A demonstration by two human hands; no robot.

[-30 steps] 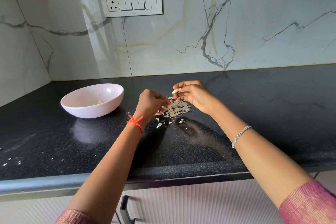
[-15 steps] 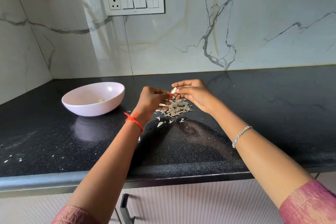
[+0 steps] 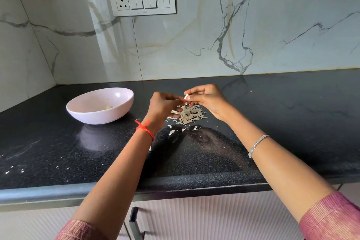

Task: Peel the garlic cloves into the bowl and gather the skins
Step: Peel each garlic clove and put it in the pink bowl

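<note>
My right hand (image 3: 207,99) pinches a small pale garlic clove (image 3: 186,96) between thumb and fingertips, a little above the black counter. My left hand (image 3: 162,106) has its fingers curled, and its thumb and fingertip touch the lower end of the same clove. Right under both hands lies a pile of papery garlic skins (image 3: 188,114), with a few loose flakes (image 3: 172,132) in front of it. A pale pink bowl (image 3: 124,97) stands to the left, and one peeled clove (image 3: 107,107) lies inside it.
The black speckled counter (image 3: 272,113) runs to the marble wall behind and the rounded front edge (image 3: 39,193) near me. Small white crumbs (image 3: 11,170) dot its near left. A switch panel (image 3: 143,2) sits on the wall. A cabinet handle (image 3: 135,224) shows below.
Both hands have risen slightly above the skin pile, and my left fingers have come together with the right hand at the clove.
</note>
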